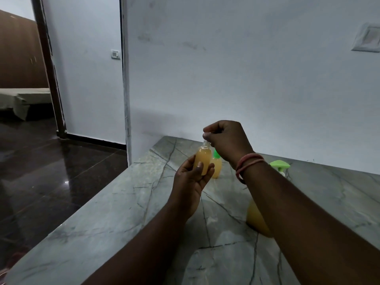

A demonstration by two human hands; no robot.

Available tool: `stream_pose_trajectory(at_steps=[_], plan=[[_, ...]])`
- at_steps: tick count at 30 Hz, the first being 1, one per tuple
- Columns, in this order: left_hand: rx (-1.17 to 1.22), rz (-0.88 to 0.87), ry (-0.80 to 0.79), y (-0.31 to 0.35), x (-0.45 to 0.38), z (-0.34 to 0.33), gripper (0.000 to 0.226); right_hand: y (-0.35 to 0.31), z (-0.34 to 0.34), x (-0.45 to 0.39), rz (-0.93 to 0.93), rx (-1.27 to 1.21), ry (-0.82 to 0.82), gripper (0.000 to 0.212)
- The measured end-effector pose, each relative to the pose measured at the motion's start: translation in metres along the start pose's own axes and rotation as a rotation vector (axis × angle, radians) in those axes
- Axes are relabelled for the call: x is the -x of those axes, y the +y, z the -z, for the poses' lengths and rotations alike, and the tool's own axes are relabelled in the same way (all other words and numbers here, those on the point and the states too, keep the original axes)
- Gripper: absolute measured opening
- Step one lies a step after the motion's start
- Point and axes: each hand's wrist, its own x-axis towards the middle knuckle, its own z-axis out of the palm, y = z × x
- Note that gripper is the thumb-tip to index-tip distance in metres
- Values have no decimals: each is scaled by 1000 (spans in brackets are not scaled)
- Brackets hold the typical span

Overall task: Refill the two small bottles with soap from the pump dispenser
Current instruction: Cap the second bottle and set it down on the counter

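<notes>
1. Small bottle (202, 159): clear, filled with orange-yellow soap, neck uncapped; was held upright above the table at centre frame.
2. Left hand (190, 182): gripped the lower body of that bottle, thumb across the front, fingers curled behind.
3. Right hand (225, 138): hovered just above the open neck, fingers curled, fingertips pinched together; whether they held a cap or other small item could not be told. Reddish bangles (247, 164) circled its wrist.
4. Second small bottle (217, 166): same orange-yellow contents, green cap fitted; stood on the table directly behind the held bottle, partly hidden by it.
5. Pump dispenser (257, 220): orange-yellow body stood on the table at lower right of centre, mostly covered by the right forearm; its green pump head (279, 164) showed above the forearm.
6. Table (123, 212): grey-green veined stone top, ran from the bottom of the frame to the white wall (226, 68).
7. Surroundings: dark glossy floor (41, 171) at left; doorway at upper left; switch plate (115, 54) on the wall beside it.
</notes>
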Motion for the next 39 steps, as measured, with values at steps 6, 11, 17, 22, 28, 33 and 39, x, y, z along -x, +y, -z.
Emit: stream_pose_trajectory(at_steps=[6, 11, 17, 22, 28, 33, 39], plan=[[6, 6, -14, 0, 0, 0, 44, 3, 7, -1, -40, 27, -130, 13], [31, 12, -19, 2, 1, 0, 45, -4, 20, -1, 37, 211, -286, 26], [32, 23, -42, 1, 3, -2, 48, -21, 31, -6, 144, 629, -376, 13], [37, 31, -60, 3, 3, -2, 49, -32, 35, -5, 102, 878, -450, 54], [25, 31, -79, 3, 6, -5, 51, -46, 51, -5, 14, 844, -417, 66], [25, 39, -84, 3, 5, -5, 55, -40, 53, -7, 87, 690, -591, 20], [25, 28, -83, 3, 5, -5, 52, -35, 49, -7, 2, 752, -448, 53]])
